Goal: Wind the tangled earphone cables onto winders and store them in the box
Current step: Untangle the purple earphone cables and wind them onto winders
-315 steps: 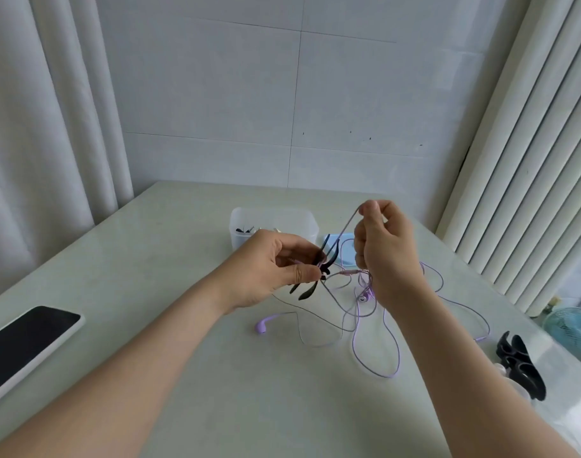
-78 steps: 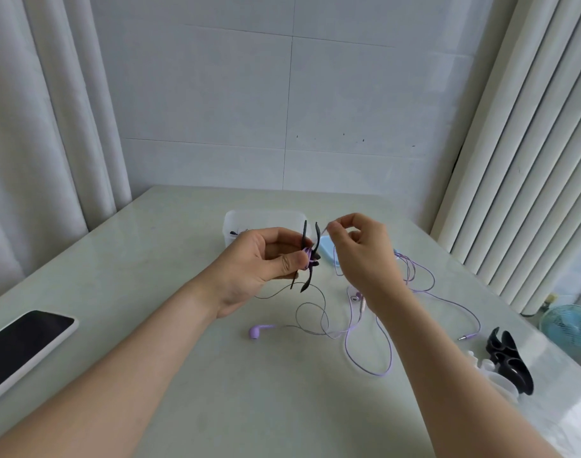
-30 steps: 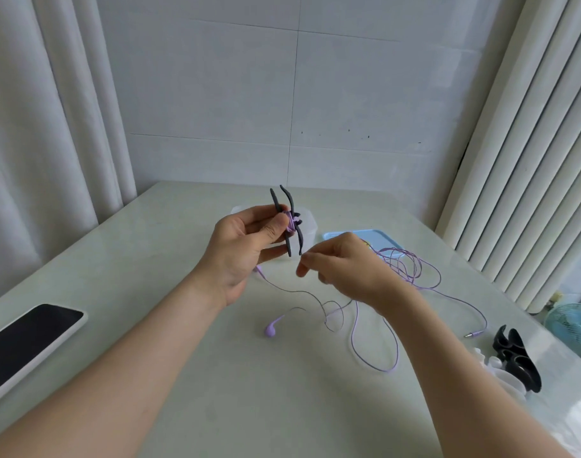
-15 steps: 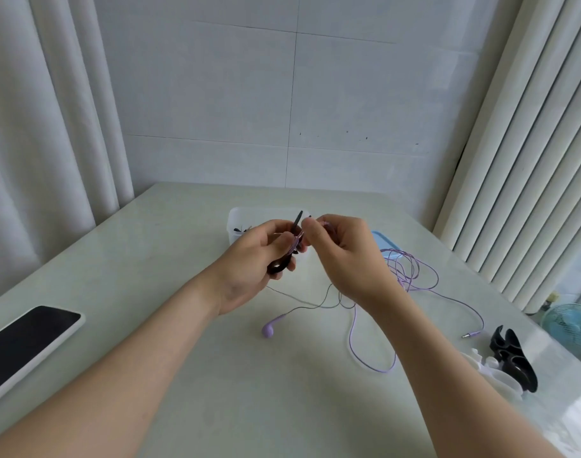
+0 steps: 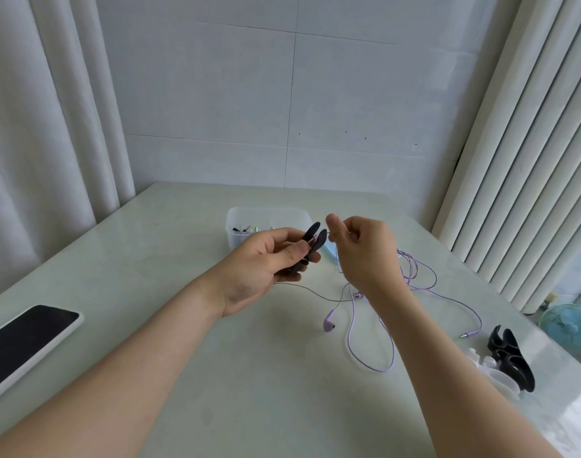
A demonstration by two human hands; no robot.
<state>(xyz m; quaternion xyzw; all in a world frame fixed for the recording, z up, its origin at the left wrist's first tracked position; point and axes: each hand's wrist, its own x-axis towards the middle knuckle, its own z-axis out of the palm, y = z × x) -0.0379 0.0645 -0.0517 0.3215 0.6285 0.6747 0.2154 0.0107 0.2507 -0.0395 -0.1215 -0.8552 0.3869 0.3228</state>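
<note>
This looks like a room in a home. A pale, glossy table (image 5: 216,375) sits in a corner, with a white tiled wall (image 5: 282,94) beyond the hands. Long white curtains (image 5: 51,127) hang on both sides, outward of the left hand (image 5: 266,262) and the right hand (image 5: 365,249). A phone (image 5: 24,335) lies well left of the left hand, and a small blue fan (image 5: 570,328) stands far right of the right hand.
</note>
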